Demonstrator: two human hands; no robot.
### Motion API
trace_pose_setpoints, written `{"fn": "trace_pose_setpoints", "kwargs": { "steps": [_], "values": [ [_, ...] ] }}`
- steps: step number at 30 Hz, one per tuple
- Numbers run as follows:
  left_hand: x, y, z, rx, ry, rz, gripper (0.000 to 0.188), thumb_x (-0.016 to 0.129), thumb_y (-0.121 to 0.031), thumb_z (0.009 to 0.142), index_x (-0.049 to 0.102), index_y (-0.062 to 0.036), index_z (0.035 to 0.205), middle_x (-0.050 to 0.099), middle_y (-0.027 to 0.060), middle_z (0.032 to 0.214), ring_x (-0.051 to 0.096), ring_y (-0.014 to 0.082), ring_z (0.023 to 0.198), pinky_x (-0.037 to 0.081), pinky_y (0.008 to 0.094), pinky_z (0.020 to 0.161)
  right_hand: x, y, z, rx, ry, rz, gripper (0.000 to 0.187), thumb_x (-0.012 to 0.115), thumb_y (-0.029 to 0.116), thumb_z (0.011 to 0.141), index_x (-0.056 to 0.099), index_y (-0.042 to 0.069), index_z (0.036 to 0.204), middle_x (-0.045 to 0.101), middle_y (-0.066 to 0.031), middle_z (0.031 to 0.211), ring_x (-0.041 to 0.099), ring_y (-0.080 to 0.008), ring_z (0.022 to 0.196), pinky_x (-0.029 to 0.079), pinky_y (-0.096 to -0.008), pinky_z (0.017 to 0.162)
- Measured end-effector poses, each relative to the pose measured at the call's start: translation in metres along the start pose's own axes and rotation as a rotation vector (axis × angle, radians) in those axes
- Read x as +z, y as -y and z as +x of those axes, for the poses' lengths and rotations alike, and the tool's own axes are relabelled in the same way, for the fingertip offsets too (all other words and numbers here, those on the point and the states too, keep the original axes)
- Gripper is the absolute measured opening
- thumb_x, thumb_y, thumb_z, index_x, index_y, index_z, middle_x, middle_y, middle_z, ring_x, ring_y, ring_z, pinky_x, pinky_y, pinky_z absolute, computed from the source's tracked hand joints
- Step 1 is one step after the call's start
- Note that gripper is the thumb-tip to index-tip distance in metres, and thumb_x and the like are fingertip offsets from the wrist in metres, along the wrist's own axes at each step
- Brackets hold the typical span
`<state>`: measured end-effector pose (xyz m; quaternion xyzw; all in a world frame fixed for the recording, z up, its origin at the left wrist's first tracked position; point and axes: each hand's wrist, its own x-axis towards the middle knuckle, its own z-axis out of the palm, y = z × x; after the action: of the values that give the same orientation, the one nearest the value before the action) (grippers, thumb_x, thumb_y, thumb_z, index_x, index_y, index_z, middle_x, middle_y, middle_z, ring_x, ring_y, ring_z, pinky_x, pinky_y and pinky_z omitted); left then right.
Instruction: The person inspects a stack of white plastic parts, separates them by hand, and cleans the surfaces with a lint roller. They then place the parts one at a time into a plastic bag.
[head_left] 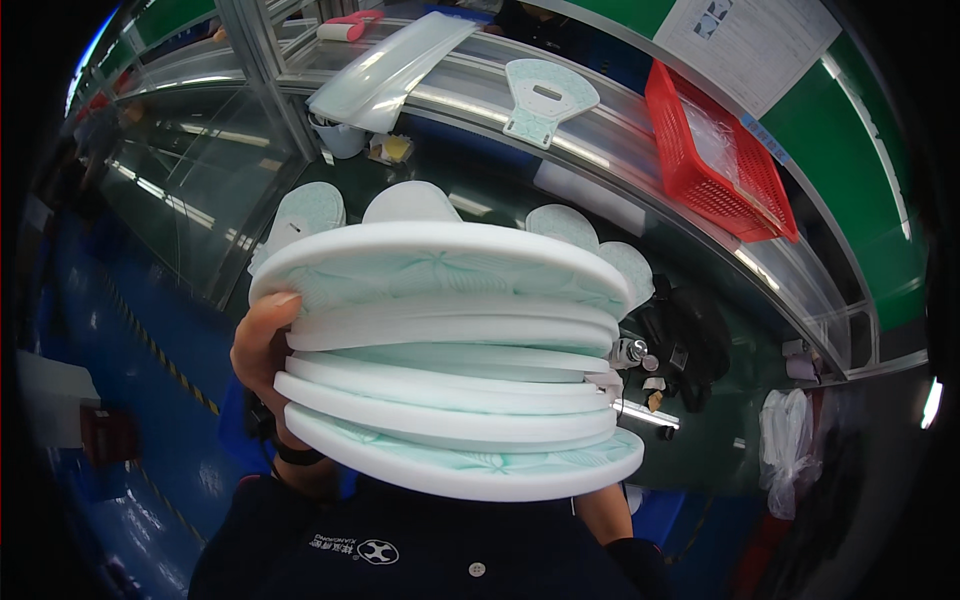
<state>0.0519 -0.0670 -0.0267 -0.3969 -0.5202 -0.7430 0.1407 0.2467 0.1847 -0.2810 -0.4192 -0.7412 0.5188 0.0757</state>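
A thick stack of white foam pads [450,400] with a green leaf pattern is held up in front of my chest. My left hand [268,345] is closed around its left end, the thumb on the side of the upper pads. On the right, my forearm [604,515] rises behind the stack. My right hand [603,384] grips that end and is mostly hidden, with only what look like pale, covered fingertips at the edge. The pads are fanned slightly apart, the top one tilted and showing its patterned face.
Beyond the stack, more rounded pads [310,210] stand on the dark bench. A shaped pad [548,98] and clear plastic film [390,75] lie on the far metal ledge. At the right are a red basket [725,165], a black object [690,335] and bagged white pieces [787,440].
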Motion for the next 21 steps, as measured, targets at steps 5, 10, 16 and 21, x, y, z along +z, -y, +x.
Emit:
{"fn": "trace_pose_setpoints", "kwargs": {
  "steps": [5, 10, 16, 21],
  "values": [
    [-0.004, -0.009, 0.006, 0.081, 0.103, 0.031, 0.037, 0.068, -0.016, 0.08, 0.051, -0.005, 0.11, 0.058, 0.0186, 0.103, 0.06, 0.0218, 0.09, 0.05, 0.0302, 0.077, -0.011, -0.029, -0.013, 0.06, 0.31, -0.781, 0.045, 0.052, 0.033, 0.086, 0.047, 0.007, 0.123, 0.053, -0.0261, 0.117, 0.05, -0.0326, 0.114, 0.04, -0.0407, 0.091],
    [0.003, -0.002, 0.021, 0.21, 0.227, 0.054, 0.044, 0.074, -0.017, 0.073, 0.053, -0.0018, 0.109, 0.058, 0.0189, 0.105, 0.059, 0.0222, 0.092, 0.048, 0.0306, 0.078, -0.021, -0.03, -0.021, 0.069, 0.194, -0.608, 0.047, 0.049, 0.036, 0.087, 0.045, 0.009, 0.125, 0.052, -0.0252, 0.12, 0.047, -0.0316, 0.117, 0.037, -0.0411, 0.094],
    [0.038, -0.001, 0.012, -0.059, 0.064, -0.202, 0.074, 0.083, -0.02, 0.062, 0.046, 0.0022, 0.122, 0.052, 0.0194, 0.119, 0.054, 0.0223, 0.105, 0.044, 0.0311, 0.089, -0.028, -0.014, -0.031, 0.063, 0.055, -0.171, 0.049, 0.045, 0.039, 0.088, 0.043, 0.01, 0.128, 0.05, -0.0241, 0.123, 0.044, -0.0303, 0.12, 0.032, -0.0415, 0.098],
    [0.052, -0.007, 0.011, -0.274, 0.005, -0.255, 0.074, 0.073, -0.034, 0.074, 0.036, -0.0013, 0.129, 0.043, 0.0181, 0.127, 0.05, 0.0217, 0.11, 0.042, 0.0336, 0.093, -0.049, 0.048, -0.054, 0.005, -0.019, 0.413, 0.051, 0.043, 0.042, 0.089, 0.041, 0.012, 0.13, 0.048, -0.0232, 0.125, 0.042, -0.0293, 0.123, 0.029, -0.0418, 0.101]
  ]
}}
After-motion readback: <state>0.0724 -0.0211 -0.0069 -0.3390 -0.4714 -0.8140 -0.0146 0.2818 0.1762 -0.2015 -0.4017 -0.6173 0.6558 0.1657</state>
